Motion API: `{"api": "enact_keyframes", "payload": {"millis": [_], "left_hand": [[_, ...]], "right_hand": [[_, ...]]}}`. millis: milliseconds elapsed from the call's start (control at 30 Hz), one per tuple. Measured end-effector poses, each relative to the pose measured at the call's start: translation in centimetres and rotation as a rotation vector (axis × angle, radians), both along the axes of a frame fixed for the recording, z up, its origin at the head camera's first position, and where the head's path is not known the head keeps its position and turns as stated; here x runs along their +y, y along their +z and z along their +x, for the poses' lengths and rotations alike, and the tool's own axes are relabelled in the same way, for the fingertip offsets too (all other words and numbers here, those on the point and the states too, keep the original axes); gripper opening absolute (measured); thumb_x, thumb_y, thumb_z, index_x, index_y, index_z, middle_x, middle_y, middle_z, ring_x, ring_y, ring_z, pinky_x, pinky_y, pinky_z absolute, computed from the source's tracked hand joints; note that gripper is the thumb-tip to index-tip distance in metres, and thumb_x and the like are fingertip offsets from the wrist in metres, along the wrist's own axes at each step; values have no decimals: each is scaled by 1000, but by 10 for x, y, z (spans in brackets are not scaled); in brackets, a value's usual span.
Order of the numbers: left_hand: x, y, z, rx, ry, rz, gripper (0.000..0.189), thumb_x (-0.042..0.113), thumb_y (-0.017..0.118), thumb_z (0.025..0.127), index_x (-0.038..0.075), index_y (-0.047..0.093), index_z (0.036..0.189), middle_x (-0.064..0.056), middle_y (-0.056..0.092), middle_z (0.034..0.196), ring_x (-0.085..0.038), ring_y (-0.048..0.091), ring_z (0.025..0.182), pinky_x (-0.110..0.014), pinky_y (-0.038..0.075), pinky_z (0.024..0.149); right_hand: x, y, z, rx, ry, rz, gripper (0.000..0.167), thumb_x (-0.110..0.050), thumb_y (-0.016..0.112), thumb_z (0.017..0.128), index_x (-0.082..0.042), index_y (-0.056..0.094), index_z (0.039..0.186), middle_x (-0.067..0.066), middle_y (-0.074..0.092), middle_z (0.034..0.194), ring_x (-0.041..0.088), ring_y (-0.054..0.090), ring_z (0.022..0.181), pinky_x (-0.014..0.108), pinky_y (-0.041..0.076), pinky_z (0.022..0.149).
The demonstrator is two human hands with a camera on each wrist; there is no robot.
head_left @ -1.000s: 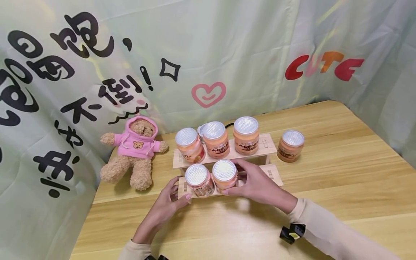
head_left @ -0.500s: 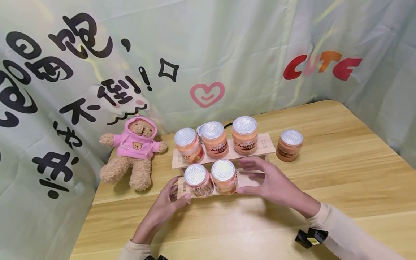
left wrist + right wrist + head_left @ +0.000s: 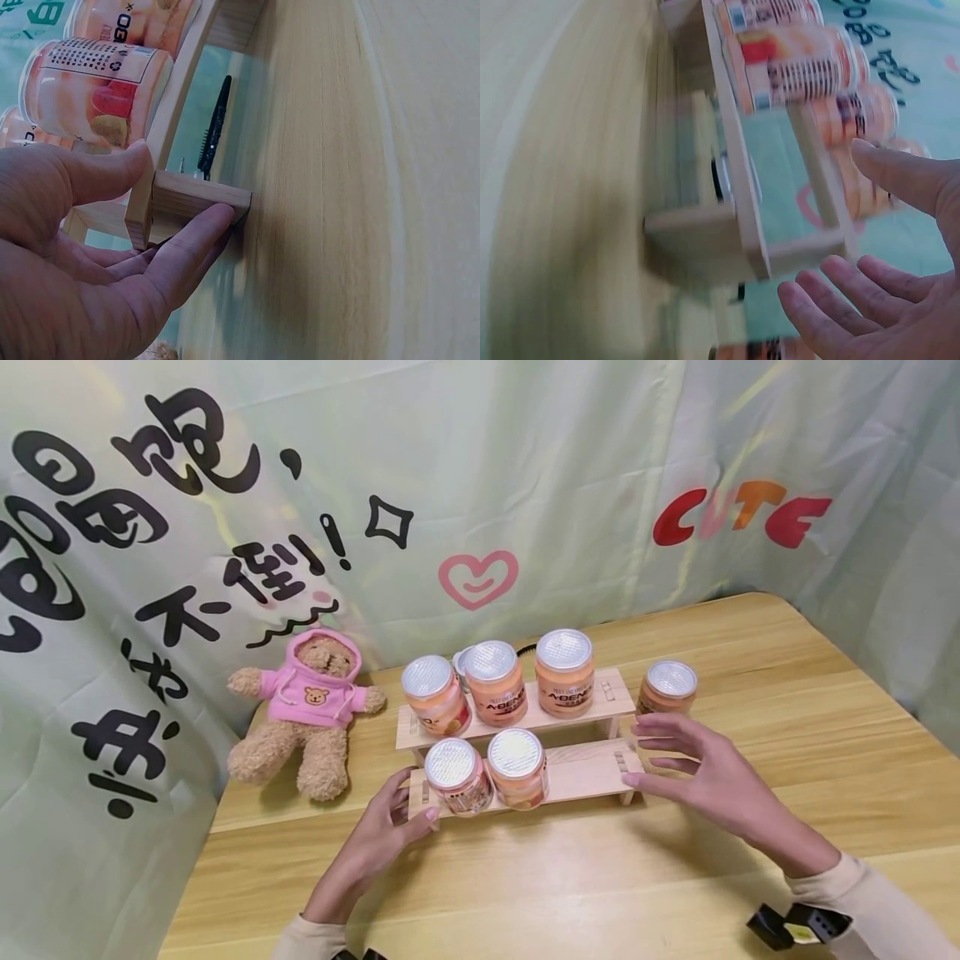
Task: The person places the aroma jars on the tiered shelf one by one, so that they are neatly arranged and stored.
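Note:
A two-tier wooden rack (image 3: 585,770) stands on the table. My left hand (image 3: 381,818) grips the left end of its lower tier, thumb on the board and fingers against the leg (image 3: 201,193) in the left wrist view. Silver-lidded jars, orange-pink, stand upright on it: a left jar (image 3: 457,777) and a second jar (image 3: 517,770) on the lower tier, three on the upper, including an end jar (image 3: 565,681). My right hand (image 3: 708,768) holds nothing, fingers spread at the lower tier's right end. Another jar (image 3: 670,681) stands on the table behind it, partly hidden.
A teddy bear (image 3: 313,697) in a pink hoodie sits left of the rack. A printed curtain (image 3: 585,485) hangs behind the table (image 3: 787,693). Beyond the rack's legs, the left wrist view has a black toothed strip (image 3: 215,124).
My right hand let go of the second lower-tier jar and moved right along the lower tier to its end, fingers opening. My left hand stayed on the rack.

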State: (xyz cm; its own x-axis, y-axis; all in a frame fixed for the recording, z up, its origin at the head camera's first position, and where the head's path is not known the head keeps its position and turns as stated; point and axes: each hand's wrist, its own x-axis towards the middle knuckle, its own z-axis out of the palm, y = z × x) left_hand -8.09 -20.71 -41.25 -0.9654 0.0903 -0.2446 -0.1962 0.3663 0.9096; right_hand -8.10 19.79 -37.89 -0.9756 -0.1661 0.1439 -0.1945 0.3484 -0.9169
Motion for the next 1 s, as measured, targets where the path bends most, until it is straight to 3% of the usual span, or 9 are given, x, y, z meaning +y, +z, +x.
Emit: {"api": "enact_keyframes", "payload": {"millis": [67,267,300,467,533,600,700,1000], "left_hand": [[0,0,0,-2,2,-2,87,18,78,90,0,25,157,-40,35,149,-55,41,134,-63,35,111],[0,-2,-1,-9,7,12,88,17,77,90,0,24,157,-36,43,146,-49,48,130,-57,43,107],[0,-2,-1,-9,6,13,88,17,77,90,0,24,157,-35,44,146,-49,48,130,-57,44,107],[-1,-2,0,-13,9,9,88,18,78,90,0,25,157,-36,44,146,-49,48,130,-57,44,107],[-1,-2,0,-14,11,5,88,18,78,90,1,25,157,-36,43,146,-49,47,130,-58,43,107],[-1,-2,0,-14,11,1,87,18,78,90,1,25,157,-36,43,146,-50,47,130,-59,42,107],[-1,-3,0,-12,8,-3,87,18,78,90,0,25,157,-36,44,146,-50,47,130,-58,43,107],[0,-2,0,0,-2,8,87,17,78,90,-1,25,157,-38,42,146,-51,47,130,-58,44,106]], "right_hand": [[10,-3,0,-19,-31,10,67,-13,85,84,4,50,139,19,60,133,0,63,106,18,55,86],[37,-12,-2,-73,-126,52,65,-18,82,87,0,50,140,-14,63,122,-7,61,102,16,55,78],[40,-14,-3,-74,-142,65,65,-19,82,88,0,50,140,-14,63,121,-8,60,101,15,55,78],[53,-20,-14,-102,-207,136,73,-26,81,89,4,45,144,14,60,132,-11,55,99,8,50,75],[55,-22,-20,-126,-215,134,79,-27,80,89,7,39,147,28,53,139,5,61,108,6,48,75],[56,-23,-26,-154,-222,128,84,-29,81,89,9,35,149,32,48,143,25,61,117,4,46,74],[55,-25,-36,-188,-223,106,90,-29,82,88,11,30,150,34,42,147,51,48,129,4,45,74],[45,-30,-63,-198,-211,36,98,-27,85,85,8,25,154,31,40,147,47,43,134,7,44,79]]}}
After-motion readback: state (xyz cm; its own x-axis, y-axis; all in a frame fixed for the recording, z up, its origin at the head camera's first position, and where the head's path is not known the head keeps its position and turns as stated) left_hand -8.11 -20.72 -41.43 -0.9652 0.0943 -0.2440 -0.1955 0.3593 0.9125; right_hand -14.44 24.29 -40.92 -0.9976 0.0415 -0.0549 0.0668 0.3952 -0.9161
